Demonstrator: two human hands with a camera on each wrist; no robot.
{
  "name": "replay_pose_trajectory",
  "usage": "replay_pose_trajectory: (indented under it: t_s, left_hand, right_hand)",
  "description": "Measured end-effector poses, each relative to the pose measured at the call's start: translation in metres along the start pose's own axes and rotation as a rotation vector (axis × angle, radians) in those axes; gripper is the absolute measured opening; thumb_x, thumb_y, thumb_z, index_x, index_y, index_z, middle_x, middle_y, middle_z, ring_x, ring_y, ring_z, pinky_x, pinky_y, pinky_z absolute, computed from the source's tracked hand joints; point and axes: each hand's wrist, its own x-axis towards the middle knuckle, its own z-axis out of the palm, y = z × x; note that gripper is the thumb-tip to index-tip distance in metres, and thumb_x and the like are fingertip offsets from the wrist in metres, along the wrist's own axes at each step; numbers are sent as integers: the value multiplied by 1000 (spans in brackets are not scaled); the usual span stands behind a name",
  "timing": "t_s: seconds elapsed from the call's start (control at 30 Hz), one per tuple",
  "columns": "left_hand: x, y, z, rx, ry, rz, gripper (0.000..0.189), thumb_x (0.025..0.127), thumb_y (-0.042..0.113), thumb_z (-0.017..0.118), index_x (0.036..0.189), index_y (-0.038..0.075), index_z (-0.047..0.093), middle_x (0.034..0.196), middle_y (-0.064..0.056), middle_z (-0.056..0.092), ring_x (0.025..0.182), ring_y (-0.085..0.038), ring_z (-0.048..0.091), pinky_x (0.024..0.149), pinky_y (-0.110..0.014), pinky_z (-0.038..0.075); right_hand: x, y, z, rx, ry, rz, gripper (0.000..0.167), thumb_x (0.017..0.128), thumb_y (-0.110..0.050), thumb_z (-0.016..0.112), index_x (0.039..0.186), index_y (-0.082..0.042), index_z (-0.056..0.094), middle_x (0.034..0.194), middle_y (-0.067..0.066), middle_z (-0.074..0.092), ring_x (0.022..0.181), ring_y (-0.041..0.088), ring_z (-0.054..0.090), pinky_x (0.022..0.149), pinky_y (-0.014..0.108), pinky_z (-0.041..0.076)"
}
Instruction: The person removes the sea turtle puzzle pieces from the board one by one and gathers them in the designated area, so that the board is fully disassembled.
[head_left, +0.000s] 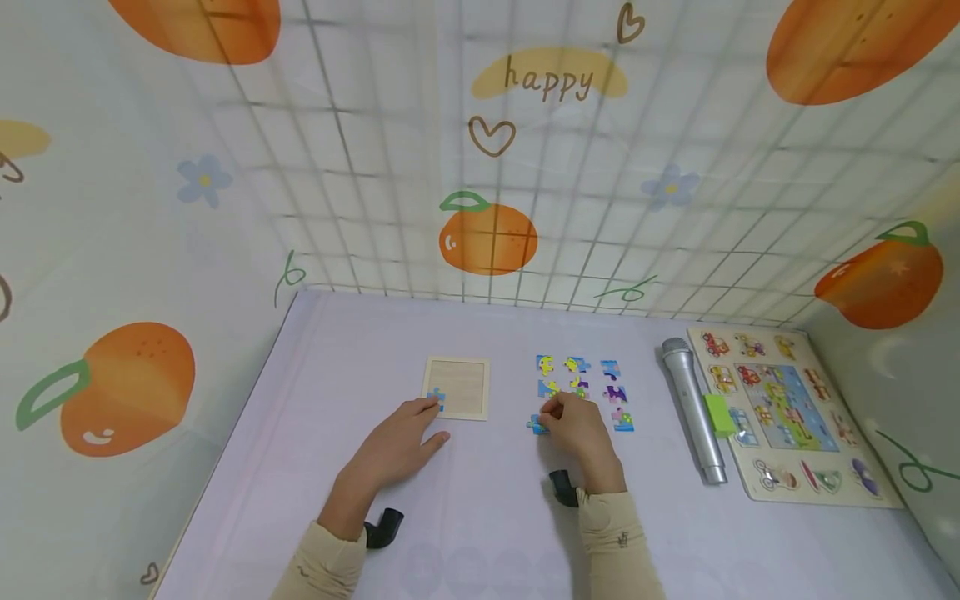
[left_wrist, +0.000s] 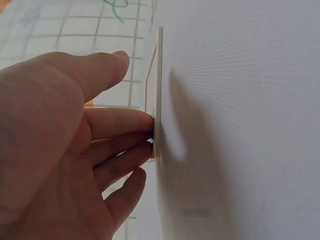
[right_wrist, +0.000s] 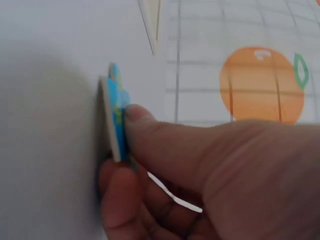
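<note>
A square wooden puzzle tray lies flat on the table, one blue jigsaw piece in its lower left corner. My left hand touches that corner with its fingertips, its thumb held apart; the left wrist view shows the fingers reaching the tray edge. My right hand pinches a blue jigsaw piece between thumb and fingers, and the piece stands tilted near the tabletop. Beyond that hand several loose jigsaw pieces lie in rows, some partly hidden by it.
To the right are a silver microphone, a green block and a wooden picture-puzzle board. A grid wall behind a printed sheet closes the table's back. Black curved pieces sit at both wrists.
</note>
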Motion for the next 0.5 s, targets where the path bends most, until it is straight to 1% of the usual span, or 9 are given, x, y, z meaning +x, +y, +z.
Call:
replay_pose_trajectory:
  t_s: [0.1,0.27,0.5]
  left_hand:
    - [0,0,0,-11,4,-5,62,103,40,59,151,1,48,161,-8,42,151,-29,38,122,-46,36]
    - [0,0,0,-24,6,-5,61,103,38,60,150,0,49,161,-9,43,150,-30,39,121,-48,37]
    - [-1,1,-1,-8,8,9,60,103,37,60,149,0,49,160,-9,44,149,-30,40,120,-47,38]
  right_hand:
    - [-3,7,-8,-11,7,24,10,94,-18,74,96,-9,70,90,5,68,82,19,58,70,31,47]
    - [-6,18,-18,-11,18,80,13,95,-17,72,99,-6,67,92,8,68,81,21,59,66,30,47]
    - [-7,26,-26,-21,51,105,16,94,-17,72,100,-4,66,93,10,68,84,23,58,67,31,47]
